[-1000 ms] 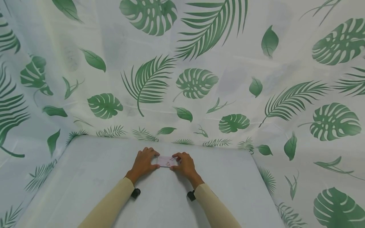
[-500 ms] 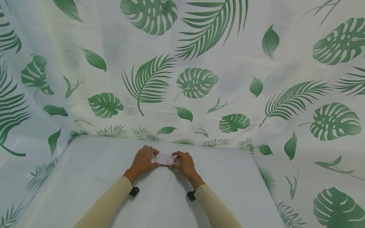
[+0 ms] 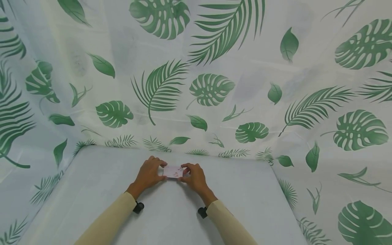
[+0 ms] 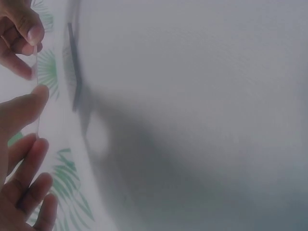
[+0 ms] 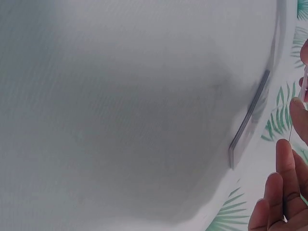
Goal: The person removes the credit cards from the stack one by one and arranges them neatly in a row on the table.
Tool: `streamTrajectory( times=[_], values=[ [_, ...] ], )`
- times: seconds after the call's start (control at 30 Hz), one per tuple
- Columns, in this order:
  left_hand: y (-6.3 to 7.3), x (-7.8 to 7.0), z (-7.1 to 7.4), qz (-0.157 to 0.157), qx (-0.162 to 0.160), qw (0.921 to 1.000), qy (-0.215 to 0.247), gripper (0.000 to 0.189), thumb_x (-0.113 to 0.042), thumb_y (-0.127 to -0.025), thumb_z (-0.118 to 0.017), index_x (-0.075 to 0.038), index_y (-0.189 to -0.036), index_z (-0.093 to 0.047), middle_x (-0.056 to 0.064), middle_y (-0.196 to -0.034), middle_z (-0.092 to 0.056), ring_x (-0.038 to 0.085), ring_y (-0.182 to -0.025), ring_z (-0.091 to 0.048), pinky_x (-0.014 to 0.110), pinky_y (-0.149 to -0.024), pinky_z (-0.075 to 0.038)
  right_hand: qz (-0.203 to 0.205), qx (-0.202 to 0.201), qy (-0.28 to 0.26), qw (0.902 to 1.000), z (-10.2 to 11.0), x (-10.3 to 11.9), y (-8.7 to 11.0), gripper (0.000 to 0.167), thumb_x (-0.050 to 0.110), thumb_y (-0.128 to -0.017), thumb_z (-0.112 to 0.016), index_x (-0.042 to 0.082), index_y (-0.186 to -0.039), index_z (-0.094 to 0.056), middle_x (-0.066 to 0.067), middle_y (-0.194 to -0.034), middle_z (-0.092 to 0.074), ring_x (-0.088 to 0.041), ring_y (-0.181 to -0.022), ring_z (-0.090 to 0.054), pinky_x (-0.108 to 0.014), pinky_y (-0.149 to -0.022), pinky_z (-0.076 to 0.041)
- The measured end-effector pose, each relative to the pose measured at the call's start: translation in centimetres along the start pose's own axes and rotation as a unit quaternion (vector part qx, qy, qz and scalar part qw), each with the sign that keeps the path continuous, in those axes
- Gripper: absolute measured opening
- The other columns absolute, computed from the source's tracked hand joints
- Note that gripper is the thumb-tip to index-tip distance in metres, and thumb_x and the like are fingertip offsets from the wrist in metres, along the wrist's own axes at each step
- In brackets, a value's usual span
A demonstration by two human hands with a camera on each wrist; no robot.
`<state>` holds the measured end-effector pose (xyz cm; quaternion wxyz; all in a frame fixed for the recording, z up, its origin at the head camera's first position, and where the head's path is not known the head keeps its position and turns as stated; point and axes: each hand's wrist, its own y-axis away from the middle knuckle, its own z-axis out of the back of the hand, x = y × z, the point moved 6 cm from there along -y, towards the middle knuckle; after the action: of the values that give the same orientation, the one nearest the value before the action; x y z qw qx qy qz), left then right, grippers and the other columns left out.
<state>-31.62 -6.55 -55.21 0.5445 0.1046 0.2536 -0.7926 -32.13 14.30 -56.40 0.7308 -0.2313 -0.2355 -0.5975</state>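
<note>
Between my two hands is a thin, pale pink rectangular sheet with a small reddish flower print (image 3: 173, 172), its kind unclear. My left hand (image 3: 148, 172) pinches its left end between thumb and fingers; my right hand (image 3: 195, 177) pinches its right end. Both wrist views show the sheet nearly edge-on, held above the table. Lower down lies a flat, dark-edged rectangular slab (image 5: 250, 110), with what looks like a clear layer or reflection along its side; the left wrist view also catches this slab (image 4: 74, 67). From the head view, sheet and hands mostly cover it.
The white table (image 3: 171, 217) spreads around the hands and toward the body. Behind it and along both sides hang white sheets printed with green leaves (image 3: 211, 89). A small black wrist device (image 3: 139, 207) sits at each cuff.
Both hands have shifted a little to the left, carrying the printed sheet with them. Their pinch on its two ends stays the same.
</note>
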Motion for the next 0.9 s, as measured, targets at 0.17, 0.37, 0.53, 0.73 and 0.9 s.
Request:
streamTrajectory(
  times=[0.17,0.37,0.53,0.73,0.9],
  values=[
    [0.4,0.2,0.7,-0.007,-0.001,1.0,-0.004,0.052,-0.032,-0.075,-0.097,-0.014,-0.12,-0.077,0.0,-0.106,-0.075,0.022,-0.102,-0.06,0.045,-0.091,-0.052,0.006,-0.001,-0.006,1.0,-0.3,0.6,0.2,0.053,0.022,-0.08,-0.095,0.018,-0.129,-0.074,0.007,-0.092,-0.072,-0.014,-0.09,-0.054,-0.029,-0.079,-0.042],
    [1.0,0.4,1.7,-0.015,-0.007,0.9999,-0.002,0.052,-0.031,-0.075,-0.097,-0.013,-0.119,-0.078,0.001,-0.104,-0.075,0.023,-0.1,-0.06,0.045,-0.09,-0.053,0.002,0.002,-0.011,0.9999,-0.6,1.5,0.6,0.054,0.023,-0.08,-0.095,0.019,-0.129,-0.074,0.006,-0.092,-0.072,-0.014,-0.09,-0.054,-0.028,-0.079,-0.042],
    [1.6,0.7,2.3,-0.014,-0.01,0.9998,-0.013,0.052,-0.031,-0.075,-0.097,-0.013,-0.119,-0.078,0.0,-0.104,-0.075,0.022,-0.1,-0.06,0.046,-0.09,-0.053,0.007,0.0,-0.02,0.9998,-0.8,2.3,0.8,0.054,0.023,-0.08,-0.095,0.018,-0.129,-0.075,0.005,-0.092,-0.072,-0.013,-0.086,-0.052,-0.027,-0.076,-0.04],
    [2.1,1.0,3.0,-0.009,-0.007,0.9998,-0.016,0.052,-0.032,-0.076,-0.097,-0.013,-0.12,-0.077,0.0,-0.105,-0.075,0.023,-0.102,-0.06,0.046,-0.091,-0.053,0.016,-0.004,-0.027,0.9995,-1.1,3.2,1.1,0.053,0.022,-0.08,-0.095,0.017,-0.129,-0.075,0.003,-0.092,-0.072,-0.013,-0.086,-0.052,-0.028,-0.075,-0.04],
    [2.6,1.5,3.7,-0.008,-0.008,0.9996,-0.027,0.052,-0.033,-0.076,-0.097,-0.013,-0.12,-0.078,0.0,-0.104,-0.075,0.023,-0.101,-0.06,0.045,-0.09,-0.053,0.021,-0.003,-0.018,0.9996,-1.7,3.8,1.2,0.053,0.026,-0.081,-0.094,0.02,-0.129,-0.074,0.006,-0.091,-0.07,-0.01,-0.087,-0.05,-0.026,-0.076,-0.04]
  ],
)
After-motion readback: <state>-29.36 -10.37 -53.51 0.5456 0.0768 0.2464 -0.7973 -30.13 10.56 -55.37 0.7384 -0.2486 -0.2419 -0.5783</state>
